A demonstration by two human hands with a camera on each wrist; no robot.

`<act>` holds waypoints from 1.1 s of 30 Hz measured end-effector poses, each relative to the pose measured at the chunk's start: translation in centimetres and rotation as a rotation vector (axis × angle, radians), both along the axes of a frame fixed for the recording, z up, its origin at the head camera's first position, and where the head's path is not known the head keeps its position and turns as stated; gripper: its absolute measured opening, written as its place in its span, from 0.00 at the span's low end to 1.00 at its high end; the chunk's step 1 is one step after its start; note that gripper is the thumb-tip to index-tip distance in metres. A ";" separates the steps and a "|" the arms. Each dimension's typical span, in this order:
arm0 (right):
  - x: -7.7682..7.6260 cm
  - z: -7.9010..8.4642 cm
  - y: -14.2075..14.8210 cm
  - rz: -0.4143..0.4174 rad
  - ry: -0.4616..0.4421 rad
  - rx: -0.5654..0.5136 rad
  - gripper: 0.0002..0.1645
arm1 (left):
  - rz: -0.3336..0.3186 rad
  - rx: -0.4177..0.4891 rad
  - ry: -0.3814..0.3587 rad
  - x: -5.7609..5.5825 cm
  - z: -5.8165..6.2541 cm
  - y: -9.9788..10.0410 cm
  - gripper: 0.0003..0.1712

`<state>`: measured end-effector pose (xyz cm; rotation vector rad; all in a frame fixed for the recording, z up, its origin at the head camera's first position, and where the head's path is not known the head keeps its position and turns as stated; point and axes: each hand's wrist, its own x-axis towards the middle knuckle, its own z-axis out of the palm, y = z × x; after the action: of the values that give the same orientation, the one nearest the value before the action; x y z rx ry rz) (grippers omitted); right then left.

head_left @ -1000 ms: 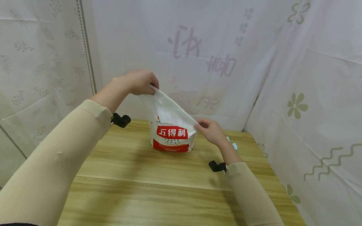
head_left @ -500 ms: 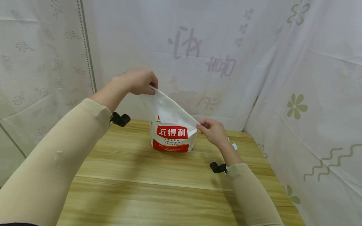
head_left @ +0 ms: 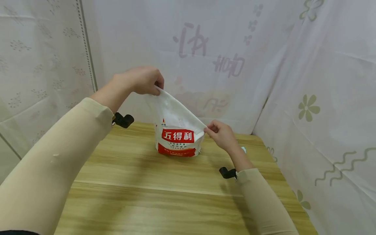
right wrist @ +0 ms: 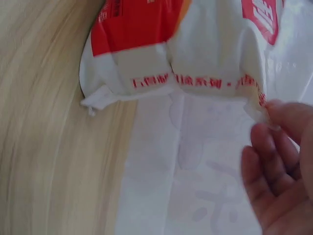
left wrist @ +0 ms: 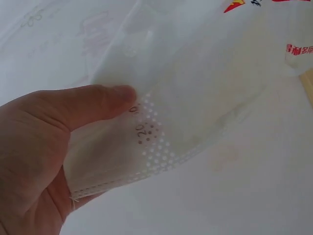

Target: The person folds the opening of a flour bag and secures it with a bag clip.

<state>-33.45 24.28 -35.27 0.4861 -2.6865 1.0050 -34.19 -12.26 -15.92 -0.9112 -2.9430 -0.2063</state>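
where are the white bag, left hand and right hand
White bag [head_left: 177, 135], head view, on its red-printed front
Left hand [head_left: 143, 80], head view, on its back
Right hand [head_left: 223, 136], head view, on its back

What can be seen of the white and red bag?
The white bag looks like thin plastic or fabric, with red panels, white characters and dots near its upper end. Its fuller bottom rests on the wooden table; its top slants up to the left hand, which pinches it, while the right hand pinches the other side, lower.
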 end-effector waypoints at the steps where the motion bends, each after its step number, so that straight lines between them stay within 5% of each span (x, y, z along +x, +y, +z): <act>1: 0.0 0.1 0.0 -0.001 -0.020 0.001 0.10 | 0.008 -0.012 -0.006 0.0 0.1 0.1 0.08; 10: -0.1 -0.1 0.1 0.012 -0.073 0.032 0.20 | 0.041 -0.169 -0.043 0.5 -0.2 3.0 0.25; 26: 0.2 -0.8 -1.2 -0.089 0.058 -0.008 0.14 | 0.045 -0.127 0.055 0.1 -1.9 3.4 0.10; 33: 0.4 -0.5 -1.4 -0.060 0.009 -0.037 0.15 | 0.028 -0.135 0.052 0.2 -1.8 3.8 0.11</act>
<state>-33.07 22.89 -35.76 0.3992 -2.6532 1.0313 -33.96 -8.46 -17.74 -0.8754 -2.9490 0.0177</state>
